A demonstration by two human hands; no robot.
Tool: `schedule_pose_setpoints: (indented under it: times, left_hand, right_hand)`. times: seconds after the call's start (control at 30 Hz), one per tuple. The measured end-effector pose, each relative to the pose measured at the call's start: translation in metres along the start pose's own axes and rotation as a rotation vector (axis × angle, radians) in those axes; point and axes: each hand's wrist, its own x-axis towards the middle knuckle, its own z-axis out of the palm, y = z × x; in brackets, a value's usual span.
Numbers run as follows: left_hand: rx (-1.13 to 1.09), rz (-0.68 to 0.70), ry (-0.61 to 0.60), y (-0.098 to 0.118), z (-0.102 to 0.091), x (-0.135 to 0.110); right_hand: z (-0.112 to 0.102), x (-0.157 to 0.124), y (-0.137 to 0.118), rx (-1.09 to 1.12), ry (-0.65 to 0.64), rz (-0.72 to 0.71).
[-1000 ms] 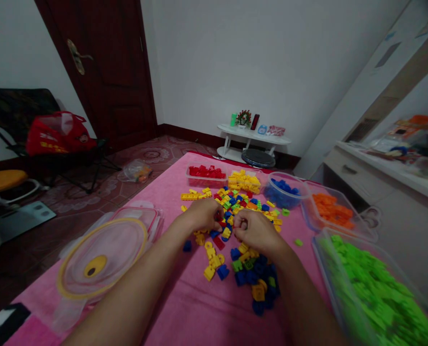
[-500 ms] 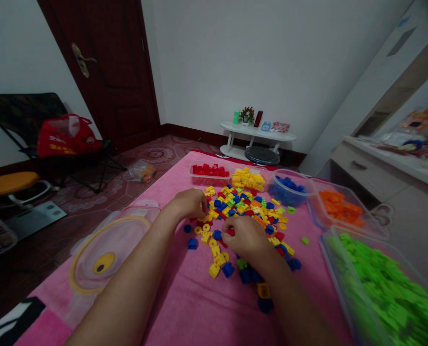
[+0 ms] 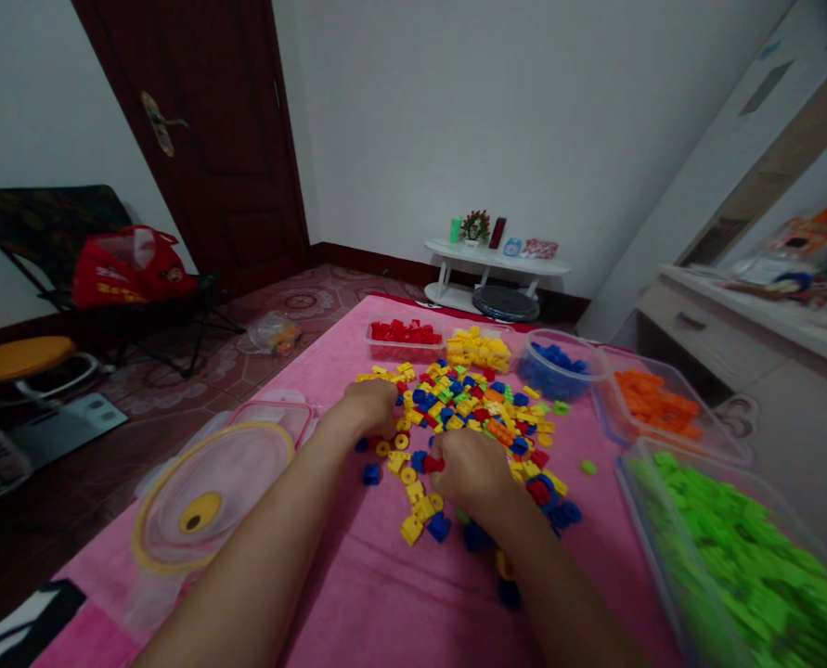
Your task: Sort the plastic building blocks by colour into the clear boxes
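A loose pile of mixed toy building blocks (image 3: pixel 465 394) in yellow, blue, red, green and orange lies spread on the pink cloth. My right hand (image 3: pixel 474 471) is closed at the near side of the pile, a small red block (image 3: pixel 432 464) pinched at its fingertips. My left hand (image 3: pixel 373 406) reaches to the pile's left edge with its fingers curled down; what they hold, if anything, is hidden. Close to it are yellow ring-shaped pieces (image 3: pixel 402 441) and a blue block (image 3: pixel 371 475). More blue blocks lie partly under my right forearm.
Clear tubs sorted by colour line the far and right sides: red (image 3: pixel 405 353), yellow (image 3: pixel 479 349), blue (image 3: pixel 559 371), orange (image 3: pixel 656 404) and green (image 3: pixel 740 557). Clear lids, one with a yellow rim (image 3: pixel 141 520), lie at the left on the pink cloth (image 3: pixel 385 594).
My right hand has shifted slightly left, and the red block now shows more at its fingertips. My left hand has dipped a little lower at the pile's left edge.
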Motion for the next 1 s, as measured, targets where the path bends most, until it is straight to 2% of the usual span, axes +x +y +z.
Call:
schedule_pose_setpoints:
  times: [0.1,0.17,0.27,0.37,0.43,0.5,0.53,0.6,0.67,0.73,0.8,0.9,1.0]
  left_hand:
    - [-0.061,0.077,0.012,-0.006,0.002,0.0]
    - [-0.125,0.112,0.036,-0.01,0.003,0.001]
    - [-0.194,0.092,0.095,-0.015,0.003,0.004]
    - [-0.198,0.029,0.13,-0.018,0.003,0.006]
    - [-0.203,0.08,0.069,-0.018,0.004,0.005]
    - [-0.194,0.158,-0.029,-0.014,0.003,0.002]
    - [-0.174,0.173,-0.057,-0.01,0.002,0.0]
    - [-0.103,0.132,-0.06,-0.001,-0.002,-0.004]
    - [-0.037,0.073,-0.047,0.009,-0.005,-0.007]
    - [0.004,0.05,-0.034,0.019,-0.005,-0.006]
    - [0.019,0.053,-0.005,0.026,0.0,-0.002]
    - [-0.001,0.048,0.074,0.032,0.009,0.003]
    - [-0.02,0.047,0.092,0.03,0.012,0.004]
  right_hand:
    - [-0.004,0.004,0.019,0.113,0.066,0.041]
    - [-0.005,0.007,0.029,0.282,0.144,0.038]
    - [-0.004,0.011,0.034,0.81,0.247,-0.018]
    - [-0.006,0.012,0.032,1.473,0.178,-0.034]
    - [-0.008,0.011,0.032,1.807,0.068,-0.028]
    - [-0.009,0.01,0.032,1.985,-0.01,-0.028]
    - [-0.008,0.011,0.032,2.005,-0.02,-0.028]
    - [-0.004,0.012,0.032,1.911,0.044,-0.028]
    - [0.004,0.015,0.03,1.651,0.174,-0.023]
    - [0.011,0.019,0.026,1.252,0.303,-0.028]
    - [0.014,0.024,0.019,0.798,0.374,-0.018]
    - [0.009,0.033,0.005,0.25,0.312,0.029]
    - [-0.001,0.044,-0.008,0.032,0.133,0.037]
